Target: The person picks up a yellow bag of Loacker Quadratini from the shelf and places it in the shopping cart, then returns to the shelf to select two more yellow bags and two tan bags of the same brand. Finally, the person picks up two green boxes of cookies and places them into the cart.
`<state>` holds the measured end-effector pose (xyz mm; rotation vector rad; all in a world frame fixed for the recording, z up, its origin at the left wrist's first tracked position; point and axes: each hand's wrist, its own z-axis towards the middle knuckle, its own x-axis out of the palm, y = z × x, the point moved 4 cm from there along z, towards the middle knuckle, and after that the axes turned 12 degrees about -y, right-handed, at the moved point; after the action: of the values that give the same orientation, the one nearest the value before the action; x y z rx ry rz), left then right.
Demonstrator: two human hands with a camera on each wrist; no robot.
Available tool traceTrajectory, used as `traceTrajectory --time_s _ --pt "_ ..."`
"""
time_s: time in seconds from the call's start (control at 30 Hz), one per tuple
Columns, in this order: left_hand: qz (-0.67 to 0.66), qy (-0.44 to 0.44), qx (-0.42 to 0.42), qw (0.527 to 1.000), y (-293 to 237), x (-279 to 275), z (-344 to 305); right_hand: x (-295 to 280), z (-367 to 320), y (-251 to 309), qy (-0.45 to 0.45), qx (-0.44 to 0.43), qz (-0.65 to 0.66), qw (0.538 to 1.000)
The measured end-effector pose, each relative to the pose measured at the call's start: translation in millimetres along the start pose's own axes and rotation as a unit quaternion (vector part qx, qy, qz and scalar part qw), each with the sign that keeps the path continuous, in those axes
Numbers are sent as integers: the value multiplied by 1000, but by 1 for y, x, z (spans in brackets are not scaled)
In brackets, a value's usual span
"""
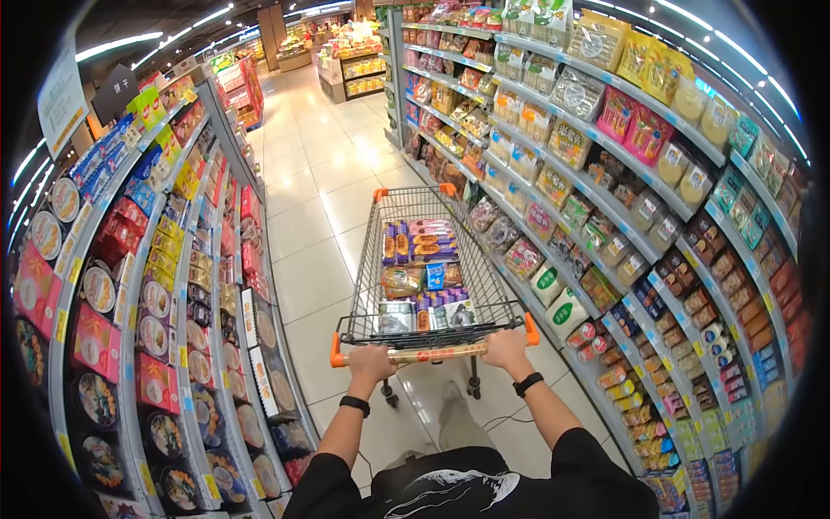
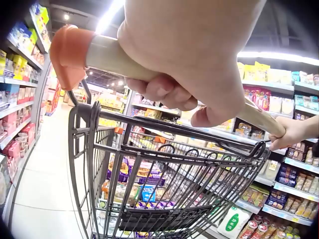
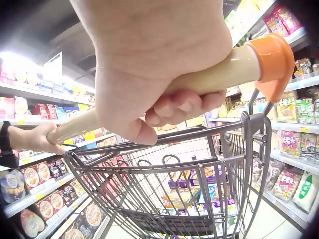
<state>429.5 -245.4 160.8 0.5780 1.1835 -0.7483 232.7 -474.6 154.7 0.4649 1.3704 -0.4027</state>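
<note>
A wire shopping cart (image 1: 370, 259) with orange corner caps stands straight ahead of the person in a store aisle. Its pale handlebar (image 1: 424, 354) runs crosswise between both hands. The left hand (image 1: 372, 363) grips the bar near its left end, fingers curled round it in the left wrist view. Toward the other end, the right hand (image 1: 505, 350) holds the same bar, with its fingers wrapped under it in the right wrist view. Purple packages (image 1: 396, 244), a blue packet (image 1: 435, 277) and several other packaged goods lie in the basket.
Stocked shelves line the aisle: tins and boxes on the left shelf (image 1: 130, 285), bagged snacks on the right shelf (image 1: 596, 130). A tiled floor (image 1: 303, 173) stretches ahead. Farther off stands a display stand (image 1: 350, 69), with a red display (image 1: 238, 91) at the left.
</note>
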Motion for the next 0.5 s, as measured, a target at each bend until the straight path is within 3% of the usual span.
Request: traceTrajectory --time_s 0.17,0.4,0.5 --pt "-1 -21 -7 1000 19 14 35 -4 53 6 41 -11 -2 999" --pt "-3 -97 -6 995 37 31 93 18 134 -3 20 -41 19 999" --pt "24 -74 -10 997 48 43 125 26 179 -8 -14 -61 30 998"
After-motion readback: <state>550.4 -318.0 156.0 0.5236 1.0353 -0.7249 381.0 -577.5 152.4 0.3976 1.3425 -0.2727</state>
